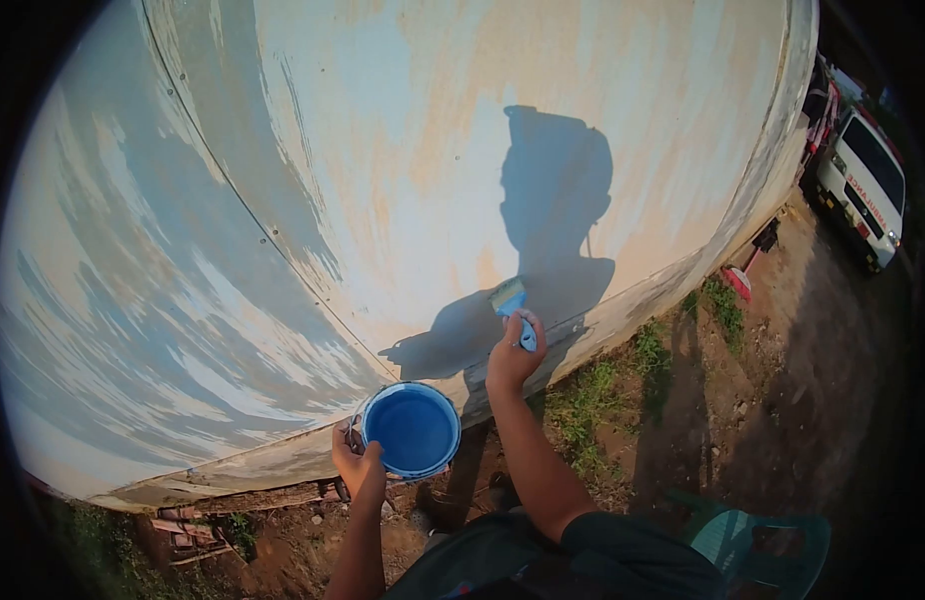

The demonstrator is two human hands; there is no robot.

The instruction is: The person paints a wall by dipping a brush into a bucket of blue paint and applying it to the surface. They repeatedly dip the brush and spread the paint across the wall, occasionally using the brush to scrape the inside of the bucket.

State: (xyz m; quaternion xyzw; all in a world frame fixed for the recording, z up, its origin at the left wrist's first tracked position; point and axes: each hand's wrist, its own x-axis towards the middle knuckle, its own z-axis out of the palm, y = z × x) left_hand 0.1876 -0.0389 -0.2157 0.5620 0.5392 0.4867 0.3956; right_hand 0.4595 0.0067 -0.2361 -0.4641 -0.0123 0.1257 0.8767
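Observation:
A paintbrush [509, 298] with a blue handle is gripped in my right hand [516, 352], its pale bristles right at the wall surface. My left hand [360, 462] holds a blue bucket [456, 424] by its rim, thumb over the edge and fingers at the wire handle. Inside the bucket the colour is blue all the way down. In front of me the large wall [403, 130] carries streaky white and grey-blue strokes on the left and cream patches on the right. My shadow [555, 180] falls across it around the brush.
Along the wall's foot run bare soil and grass tufts [583, 410]. Broken bricks [183, 527] and sticks lie at the lower left. A green plastic chair [813, 545] stands at the lower right. Farther right is a white ambulance [865, 185], with a red and white object [738, 283] nearer the wall.

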